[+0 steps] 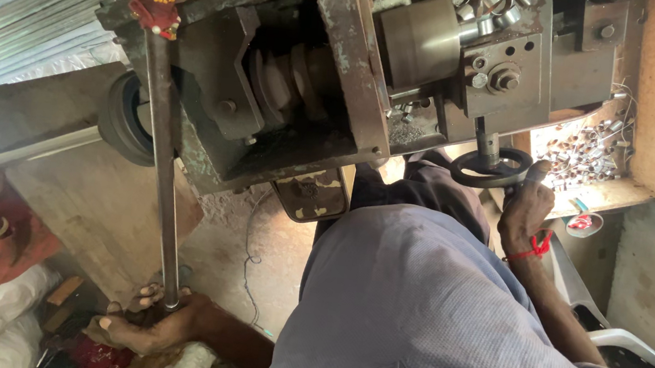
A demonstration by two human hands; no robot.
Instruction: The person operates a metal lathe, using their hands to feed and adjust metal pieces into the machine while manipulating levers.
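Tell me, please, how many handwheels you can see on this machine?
1: a small black handwheel under the machine's right end, with the right hand on its rim. Others may be hidden behind the machine body.

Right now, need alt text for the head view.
A person's left hand grips the lower end of a long steel lever rod on a grimy green metal machine, while the right hand holds its small black handwheel.

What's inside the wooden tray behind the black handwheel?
The wooden tray holds a heap of small shiny metal cylinders. The right hand on the black handwheel covers its near corner; the tray's bottom is hidden under the parts.
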